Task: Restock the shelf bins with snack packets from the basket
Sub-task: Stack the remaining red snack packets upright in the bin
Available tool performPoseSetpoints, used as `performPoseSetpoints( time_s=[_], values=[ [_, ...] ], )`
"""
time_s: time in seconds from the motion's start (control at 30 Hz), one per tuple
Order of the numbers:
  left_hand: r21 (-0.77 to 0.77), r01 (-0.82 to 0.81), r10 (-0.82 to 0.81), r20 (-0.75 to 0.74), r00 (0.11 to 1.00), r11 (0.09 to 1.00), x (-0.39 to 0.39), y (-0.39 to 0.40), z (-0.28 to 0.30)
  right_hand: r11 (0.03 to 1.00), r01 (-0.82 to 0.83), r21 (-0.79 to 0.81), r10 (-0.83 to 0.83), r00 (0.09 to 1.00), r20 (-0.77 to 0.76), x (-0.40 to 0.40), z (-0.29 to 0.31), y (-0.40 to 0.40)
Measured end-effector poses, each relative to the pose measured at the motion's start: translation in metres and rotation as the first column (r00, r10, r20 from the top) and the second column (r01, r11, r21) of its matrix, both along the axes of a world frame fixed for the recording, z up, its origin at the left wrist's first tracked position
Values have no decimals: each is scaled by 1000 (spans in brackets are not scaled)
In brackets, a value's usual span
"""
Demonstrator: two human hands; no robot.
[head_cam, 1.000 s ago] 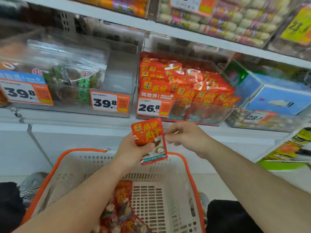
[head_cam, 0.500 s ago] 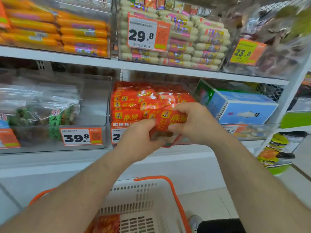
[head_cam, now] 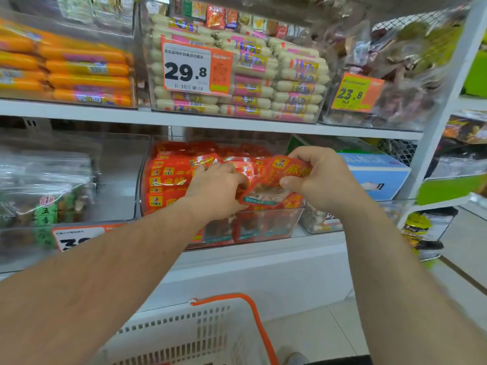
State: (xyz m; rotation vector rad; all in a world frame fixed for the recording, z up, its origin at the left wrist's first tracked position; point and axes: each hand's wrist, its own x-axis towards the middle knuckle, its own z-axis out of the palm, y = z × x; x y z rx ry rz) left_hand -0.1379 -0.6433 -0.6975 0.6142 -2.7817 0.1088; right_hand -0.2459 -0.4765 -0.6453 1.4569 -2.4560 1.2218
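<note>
A red snack packet [head_cam: 276,180] with yellow characters is held over the front of the clear shelf bin [head_cam: 263,227], which is packed with several matching red packets [head_cam: 171,177]. My right hand [head_cam: 321,177] pinches the packet's right side between thumb and fingers. My left hand [head_cam: 216,188] grips its lower left corner, fingers reaching among the packets in the bin. The white basket [head_cam: 200,330] with an orange rim stands below at the bottom centre; its contents are out of view.
A clear bin of green-labelled bags [head_cam: 47,196] sits to the left, a blue box [head_cam: 374,175] to the right. The shelf above carries orange sausages [head_cam: 79,72], pale sausages [head_cam: 263,83] and a bin of dark snacks [head_cam: 395,75]. A white upright [head_cam: 445,101] bounds the right side.
Both hands carried the red packet up from above the basket to the bin of red packets and have pushed it further in. The view tilted upward.
</note>
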Motion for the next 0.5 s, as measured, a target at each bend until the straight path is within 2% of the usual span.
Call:
performPoseSetpoints(
  time_s=[0.1, 0.2, 0.5],
  values=[
    [130, 13, -11, -15, 1000, 991, -11, -1, 2, 1000, 8, 4, -8, 1000, -8, -5, 0, 0],
    [265, -41, 58, -54, 997, 963, -16, -7, 3, 1000, -9, -2, 9, 1000, 8, -9, 0, -1],
    [401, -52, 75, -43, 996, 915, -22, -19, 7, 996, -43, 76, 42, 999, 11, -8, -17, -22]
  ],
)
